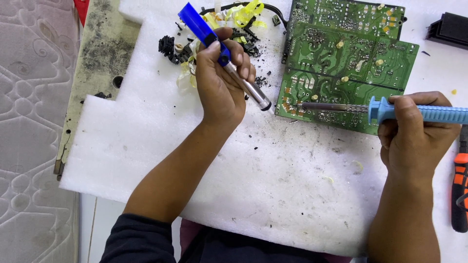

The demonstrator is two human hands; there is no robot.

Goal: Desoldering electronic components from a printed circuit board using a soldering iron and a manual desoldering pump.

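My left hand [222, 83] grips a blue and silver desoldering pump [247, 87], its black tip hanging just left of a green circuit board [341, 63]. The pump's blue plunger end sticks up past my fingers toward the top. My right hand [414, 131] holds a soldering iron with a light blue handle [429, 113]. Its metal shaft [331, 106] lies across the board's lower edge, with the tip touching the solder side near the board's lower left corner. The board lies on a white foam sheet [273, 180].
A pile of black parts and yellow tape scraps [214, 29] lies behind my left hand. A black block [447, 27] sits at the top right. An orange and black tool [459, 190] lies at the right edge. A quilted mattress [34, 131] lies to the left.
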